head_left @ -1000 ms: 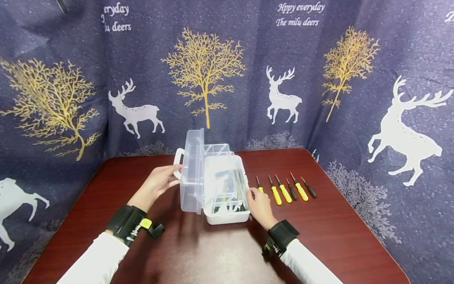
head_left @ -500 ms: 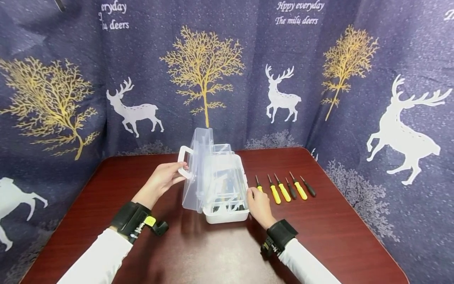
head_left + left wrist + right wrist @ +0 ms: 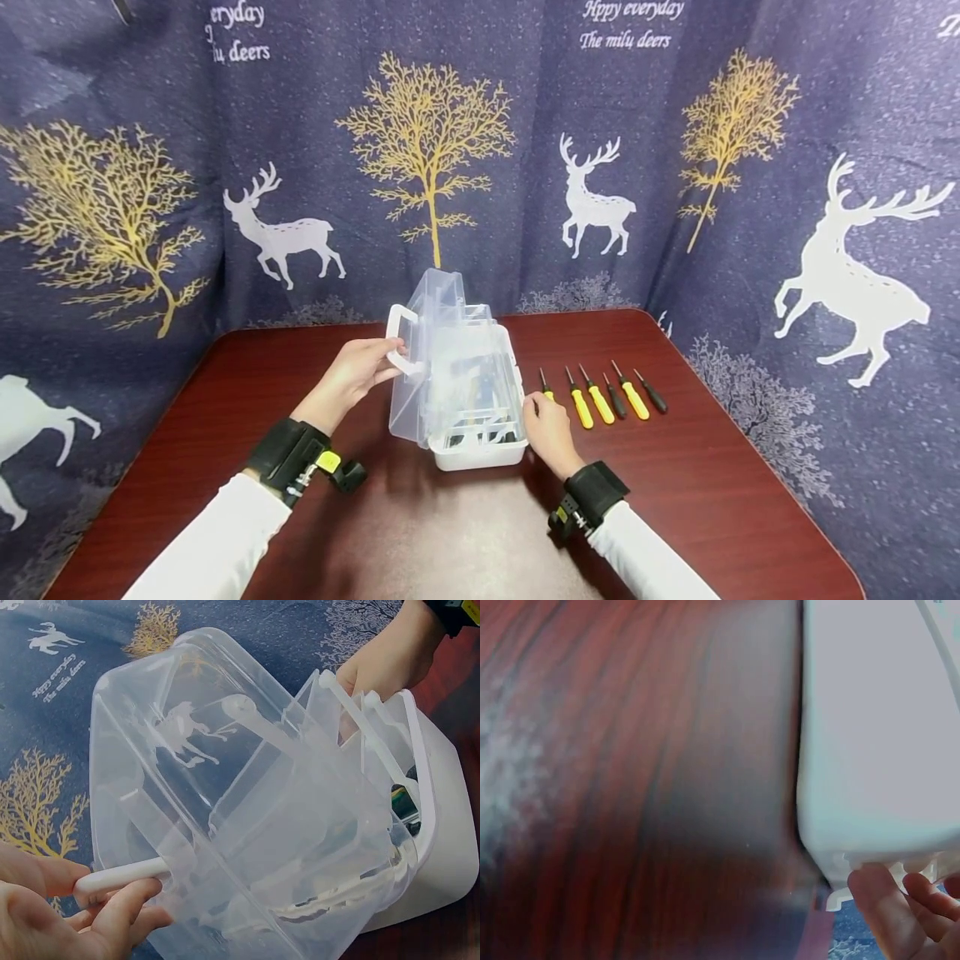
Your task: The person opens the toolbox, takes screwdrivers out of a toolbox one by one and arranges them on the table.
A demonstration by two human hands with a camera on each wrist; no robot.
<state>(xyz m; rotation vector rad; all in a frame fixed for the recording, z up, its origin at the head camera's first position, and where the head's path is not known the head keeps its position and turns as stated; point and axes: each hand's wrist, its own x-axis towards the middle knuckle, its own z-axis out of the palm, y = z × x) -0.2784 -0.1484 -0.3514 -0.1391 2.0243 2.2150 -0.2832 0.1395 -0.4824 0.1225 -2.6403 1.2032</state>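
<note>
A white plastic toolbox (image 3: 480, 458) stands mid-table, its clear lid (image 3: 420, 400) tilted partway up on the left side. My left hand (image 3: 360, 371) pinches the lid's white handle (image 3: 124, 876) between thumb and fingers. On the opposite side, my right hand (image 3: 551, 429) grips the box's edge; its thumb and curled fingers show at the rim in the right wrist view, near the white wall (image 3: 877, 735). Clear trays (image 3: 480, 387) sit inside the box, and dark items show beneath them, too unclear to name.
Right of the box, several screwdrivers lie in a row, among them a yellow-handled screwdriver (image 3: 581, 408) and a black-handled screwdriver (image 3: 655, 396). The dark red table (image 3: 720, 492) ends at a patterned curtain (image 3: 510, 167) behind.
My left hand has moved right and slightly up with the handle, tipping the lid from upright towards the box. The right hand keeps its place at the box's edge.
</note>
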